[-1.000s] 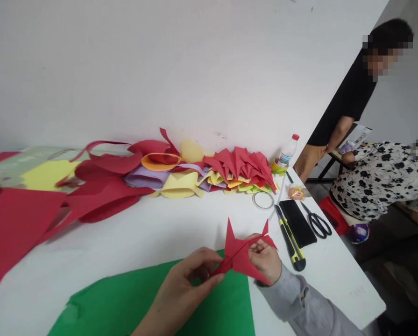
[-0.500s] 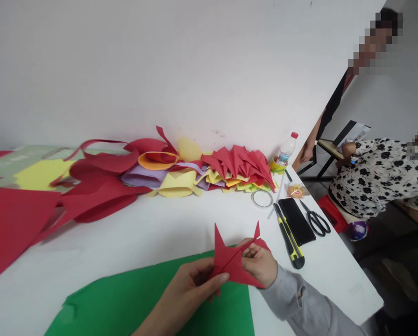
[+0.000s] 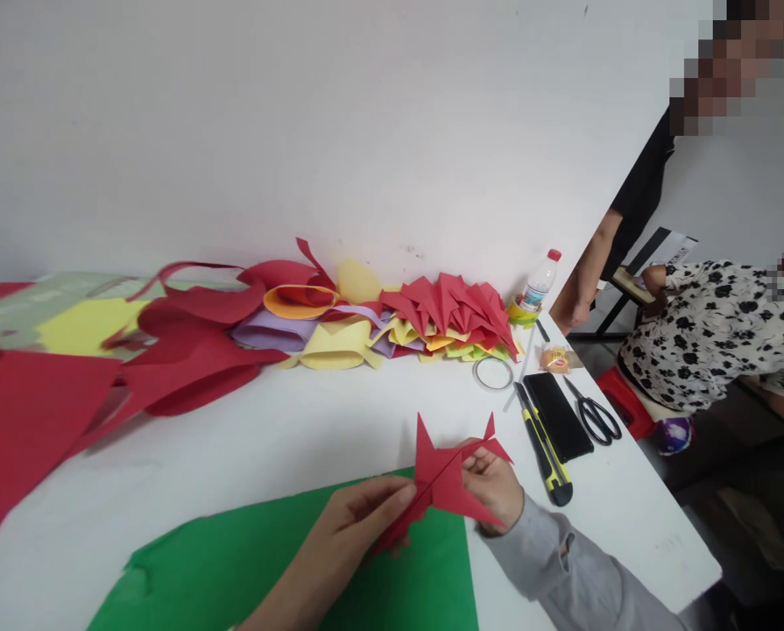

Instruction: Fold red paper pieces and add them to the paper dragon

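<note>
Between my two hands is a folded red paper star with several sharp points and a crease running slantwise across it. My left hand pinches its lower left side, thumb on top and the other fingers mostly hidden beneath. On the right side, my right hand grips the paper from behind near the upper right points, its fingers curled. The star is held above a green paper sheet on the white table. Similar folded red paper stars lie in a stack by the wall.
Red paper sheets cover the left side. A utility knife, a black phone-like slab, scissors, a tape roll and a plastic bottle stand or lie at the right. Two people are beyond the table edge.
The red paper star has shifted slightly right and turned, showing more of its points. My left hand has slid along its lower left part. A person at the back right has moved nearer.
</note>
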A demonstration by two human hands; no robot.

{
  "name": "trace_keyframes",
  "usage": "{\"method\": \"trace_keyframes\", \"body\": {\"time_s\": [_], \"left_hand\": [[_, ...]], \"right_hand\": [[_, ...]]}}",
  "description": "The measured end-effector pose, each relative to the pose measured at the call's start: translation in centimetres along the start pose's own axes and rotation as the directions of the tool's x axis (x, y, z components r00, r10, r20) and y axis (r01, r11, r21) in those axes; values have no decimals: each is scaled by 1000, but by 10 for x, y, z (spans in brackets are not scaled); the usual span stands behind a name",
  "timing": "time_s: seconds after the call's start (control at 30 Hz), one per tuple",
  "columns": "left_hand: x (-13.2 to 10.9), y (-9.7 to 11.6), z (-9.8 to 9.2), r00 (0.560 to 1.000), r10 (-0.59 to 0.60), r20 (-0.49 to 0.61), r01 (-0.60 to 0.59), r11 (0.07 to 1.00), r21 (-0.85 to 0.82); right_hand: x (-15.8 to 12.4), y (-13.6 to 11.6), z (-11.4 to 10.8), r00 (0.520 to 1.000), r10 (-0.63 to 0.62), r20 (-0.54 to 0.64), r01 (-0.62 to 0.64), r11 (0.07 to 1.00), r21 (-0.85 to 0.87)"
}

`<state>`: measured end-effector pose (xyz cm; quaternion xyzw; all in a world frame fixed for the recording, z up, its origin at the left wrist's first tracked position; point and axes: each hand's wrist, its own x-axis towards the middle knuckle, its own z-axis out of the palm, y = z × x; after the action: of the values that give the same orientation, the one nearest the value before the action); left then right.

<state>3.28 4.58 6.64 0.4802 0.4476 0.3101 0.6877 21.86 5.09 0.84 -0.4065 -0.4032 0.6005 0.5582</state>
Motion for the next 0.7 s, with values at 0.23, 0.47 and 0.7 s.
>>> {"method": "trace_keyframes", "body": {"time_s": [0.23, 0.47, 0.7], "left_hand": [[3, -1, 2, 998, 18, 58, -16, 999, -40], [2, -1, 1, 994, 65, 90, -64, 998, -10], [-6, 7, -6, 892, 306, -334, -267, 951, 157]], "right_hand": [[-6, -9, 6, 998, 40, -38, -40, 999, 1], [-15, -22, 16, 991, 58, 120, -46, 994, -101], [-23, -50, 19, 880, -318, 354, 427, 855, -295]]}}
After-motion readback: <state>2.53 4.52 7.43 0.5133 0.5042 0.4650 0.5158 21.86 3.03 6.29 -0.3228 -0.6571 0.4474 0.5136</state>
